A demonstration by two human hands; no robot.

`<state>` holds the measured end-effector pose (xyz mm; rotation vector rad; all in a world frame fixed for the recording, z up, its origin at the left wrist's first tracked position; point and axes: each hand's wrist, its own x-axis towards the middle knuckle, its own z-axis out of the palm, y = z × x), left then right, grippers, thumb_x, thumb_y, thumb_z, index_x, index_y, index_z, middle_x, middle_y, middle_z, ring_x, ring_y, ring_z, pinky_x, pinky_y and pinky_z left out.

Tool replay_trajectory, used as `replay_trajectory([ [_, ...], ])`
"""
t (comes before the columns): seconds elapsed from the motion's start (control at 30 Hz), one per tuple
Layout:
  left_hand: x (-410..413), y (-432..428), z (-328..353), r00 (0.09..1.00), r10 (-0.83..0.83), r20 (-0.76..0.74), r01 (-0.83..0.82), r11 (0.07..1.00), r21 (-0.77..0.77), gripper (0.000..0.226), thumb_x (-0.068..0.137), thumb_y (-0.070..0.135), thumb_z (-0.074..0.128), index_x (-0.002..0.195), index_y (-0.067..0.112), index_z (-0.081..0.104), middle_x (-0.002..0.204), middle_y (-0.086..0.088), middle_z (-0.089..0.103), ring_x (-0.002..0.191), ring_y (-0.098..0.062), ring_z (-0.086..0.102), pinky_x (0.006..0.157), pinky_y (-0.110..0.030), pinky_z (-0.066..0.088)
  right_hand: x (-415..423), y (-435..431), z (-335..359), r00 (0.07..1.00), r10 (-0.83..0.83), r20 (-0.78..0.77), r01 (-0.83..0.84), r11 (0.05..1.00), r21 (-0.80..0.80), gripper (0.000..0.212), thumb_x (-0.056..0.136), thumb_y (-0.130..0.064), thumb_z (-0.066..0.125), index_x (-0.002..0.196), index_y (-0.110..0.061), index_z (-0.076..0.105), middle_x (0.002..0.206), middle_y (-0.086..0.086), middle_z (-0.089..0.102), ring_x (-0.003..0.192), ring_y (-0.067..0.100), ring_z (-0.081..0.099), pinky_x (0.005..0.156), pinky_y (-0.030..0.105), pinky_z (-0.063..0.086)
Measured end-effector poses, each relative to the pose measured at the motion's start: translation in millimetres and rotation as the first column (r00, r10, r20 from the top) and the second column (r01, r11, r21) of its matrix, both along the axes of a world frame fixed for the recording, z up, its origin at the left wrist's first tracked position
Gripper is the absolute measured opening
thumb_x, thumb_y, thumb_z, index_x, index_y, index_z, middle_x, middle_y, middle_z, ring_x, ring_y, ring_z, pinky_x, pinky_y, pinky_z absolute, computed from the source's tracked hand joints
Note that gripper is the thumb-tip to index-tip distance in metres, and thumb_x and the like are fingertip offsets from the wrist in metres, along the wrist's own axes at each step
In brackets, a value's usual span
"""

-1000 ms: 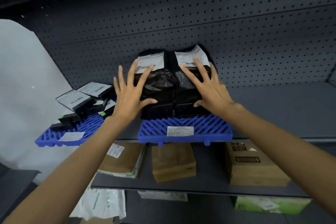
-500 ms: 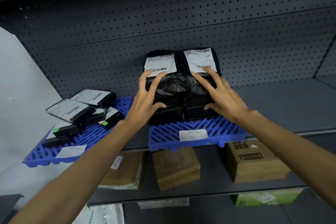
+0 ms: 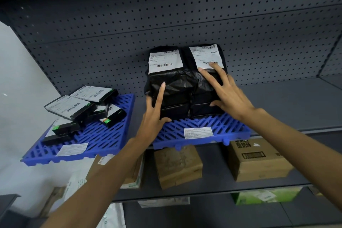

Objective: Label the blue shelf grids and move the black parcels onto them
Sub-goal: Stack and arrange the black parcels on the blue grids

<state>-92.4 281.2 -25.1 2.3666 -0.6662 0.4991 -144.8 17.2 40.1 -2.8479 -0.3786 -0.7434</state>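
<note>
Two black parcels (image 3: 174, 89): they sit side by side and touching, right under our palms, on the blue grid (image 3: 233, 126). Each has a white shipping label (image 3: 165, 60) on its upper part.
Left hand (image 3: 153, 116): we lay it flat against the outer side of the left-hand parcel. The fingers are straight, the index finger points up the black wrap, and the thumb rests by the parcel's bottom edge.
Right hand (image 3: 227, 96): we spread it over the front of the right-hand parcel. The fingers are fanned and straight, and the fingertips reach the lower edge of that parcel's label.
Blue grid: it lies below both our wrists on the grey shelf (image 3: 288, 102), and a paper tag (image 3: 198, 132) is stuck to its front between our forearms.
Second blue grid (image 3: 103, 135): it lies beyond our left hand, with its own paper tag (image 3: 72, 149) at the front and a loose heap of small black boxes (image 3: 74, 106) on top.
Pegboard wall (image 3: 166, 15): it stands behind the parcels, past our fingertips.
Cardboard boxes (image 3: 177, 168): they sit on the shelf beneath our forearms.
</note>
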Motion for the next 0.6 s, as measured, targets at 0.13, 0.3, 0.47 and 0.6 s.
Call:
replay_trajectory([
  [0.13, 0, -6, 1, 0.999, -0.017, -0.031, 0.016, 1.0, -0.023, 0.123, 0.079, 0.009, 0.079, 0.147, 0.054, -0.013, 0.163, -0.015, -0.006, 0.107, -0.051, 0.053, 0.078, -0.045, 0.057, -1, -5, -1, 1.0, -0.004, -0.005, 0.004, 1.0, 0.002, 0.131, 0.07, 0.002, 0.083, 0.153, -0.046, -0.006, 0.162, -0.005, -0.005, 0.129, 0.037, 0.036, 0.061, 0.037, 0.058],
  [0.3, 1, -16, -1, 0.998, -0.054, -0.015, 0.054, 0.999, -0.009, 0.119, 0.081, 0.01, 0.077, 0.148, 0.052, -0.012, 0.162, -0.017, -0.004, 0.106, -0.052, 0.053, 0.079, -0.046, 0.056, -2, -17, -1, 1.0, -0.026, -0.003, 0.026, 1.0, -0.012, 0.13, 0.07, -0.005, 0.085, 0.154, -0.044, -0.005, 0.162, -0.007, -0.006, 0.129, 0.037, 0.036, 0.063, 0.039, 0.06],
  [0.47, -1, -1, 10, 0.997, -0.072, 0.011, 0.071, 0.996, 0.062, 0.111, 0.083, 0.02, 0.076, 0.149, 0.051, -0.008, 0.146, -0.002, 0.024, 0.082, -0.021, 0.051, 0.065, -0.042, 0.059, -11, -16, 13, 0.993, -0.113, 0.035, 0.116, 0.984, -0.135, 0.085, 0.086, -0.068, 0.048, 0.154, -0.046, 0.001, 0.163, -0.013, 0.001, 0.145, 0.046, 0.007, 0.076, 0.058, 0.057],
  [0.6, -11, 37, 24, 0.987, -0.111, 0.12, 0.085, 0.976, 0.201, 0.081, 0.096, 0.04, 0.056, 0.153, 0.043, -0.001, 0.152, 0.002, 0.034, 0.096, -0.034, 0.063, 0.073, -0.046, 0.057, -15, 2, 33, 0.963, -0.24, 0.119, 0.25, 0.965, -0.075, 0.068, 0.093, -0.067, 0.025, 0.154, -0.036, 0.023, 0.163, -0.001, 0.016, 0.147, 0.047, 0.003, 0.112, 0.063, 0.025],
])
